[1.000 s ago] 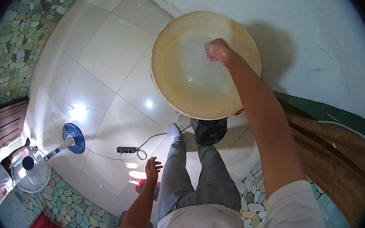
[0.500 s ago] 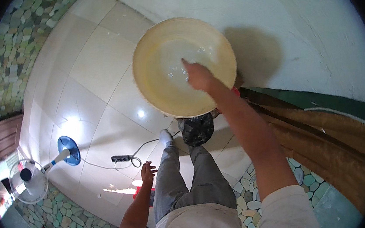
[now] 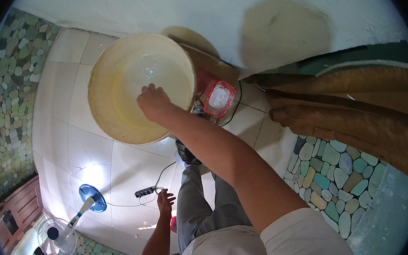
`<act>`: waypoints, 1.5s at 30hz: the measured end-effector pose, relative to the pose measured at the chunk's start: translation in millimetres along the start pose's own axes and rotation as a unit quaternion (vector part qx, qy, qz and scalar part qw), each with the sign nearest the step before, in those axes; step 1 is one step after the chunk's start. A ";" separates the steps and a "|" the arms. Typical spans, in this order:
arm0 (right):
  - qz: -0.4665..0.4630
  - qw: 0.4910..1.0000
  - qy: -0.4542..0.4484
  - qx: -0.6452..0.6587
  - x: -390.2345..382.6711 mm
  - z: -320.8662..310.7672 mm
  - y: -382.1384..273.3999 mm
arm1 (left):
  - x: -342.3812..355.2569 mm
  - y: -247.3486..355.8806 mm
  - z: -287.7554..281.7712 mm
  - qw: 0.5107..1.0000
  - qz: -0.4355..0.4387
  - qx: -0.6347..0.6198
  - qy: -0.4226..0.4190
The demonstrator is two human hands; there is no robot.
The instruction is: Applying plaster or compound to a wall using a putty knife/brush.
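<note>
A large round cream-coloured tub (image 3: 99,100) holds clear liquid with glints on its surface. My right hand (image 3: 153,104) hangs over its mouth, fingers curled downward and bunched. Whatever those fingers hold, if anything, is hidden. Low at my left side, my left hand (image 3: 165,201) is empty, its fingers apart. Right of the tub lies a red tray (image 3: 220,99) with white, powdery-looking matter in it. My right forearm crosses in front of a black plastic bag (image 3: 185,154) beside the tub.
A black power strip (image 3: 144,192) with a grey cord lies on the tiled floor near my left hand. A standing fan with a blue base (image 3: 92,198) is at lower left. Brown cloth (image 3: 342,121) hangs at right. A pale wall (image 3: 142,3) rises behind the tub.
The view has shifted, so the tub sits further left and the red tray shows fully. My right hand's extended index finger has curled in with the others. My left hand stays open.
</note>
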State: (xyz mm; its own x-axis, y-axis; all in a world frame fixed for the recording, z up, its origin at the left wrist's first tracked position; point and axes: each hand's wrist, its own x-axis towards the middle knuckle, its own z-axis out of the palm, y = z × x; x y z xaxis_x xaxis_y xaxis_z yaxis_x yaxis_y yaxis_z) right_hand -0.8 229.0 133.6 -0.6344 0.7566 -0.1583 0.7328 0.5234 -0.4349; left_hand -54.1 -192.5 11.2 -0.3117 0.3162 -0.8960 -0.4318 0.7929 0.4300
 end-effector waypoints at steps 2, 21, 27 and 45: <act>-0.007 0.997 -0.037 0.071 5.3 -1.5 0.2 | 0.4 8.5 15.2 1.000 0.024 0.013 -0.011; 0.222 0.745 0.326 0.538 -165.5 0.9 195.3 | 55.7 214.5 333.4 0.851 0.472 0.229 -0.038; 0.449 0.784 0.223 0.366 -189.7 119.1 260.6 | 133.0 198.3 346.8 0.798 0.470 0.378 0.017; 0.373 0.850 0.136 0.346 -179.2 76.3 232.9 | 135.3 198.3 297.2 0.959 0.218 0.073 -0.167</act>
State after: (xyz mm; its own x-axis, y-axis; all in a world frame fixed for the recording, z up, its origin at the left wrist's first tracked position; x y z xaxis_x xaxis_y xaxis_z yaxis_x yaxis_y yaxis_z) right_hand 264.7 185.4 -6.9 0.0933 0.8887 -0.4489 0.5269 -0.4266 -0.7351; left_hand 69.7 162.4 -57.7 -0.1360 0.7642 -0.6305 -0.1924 0.6039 0.7735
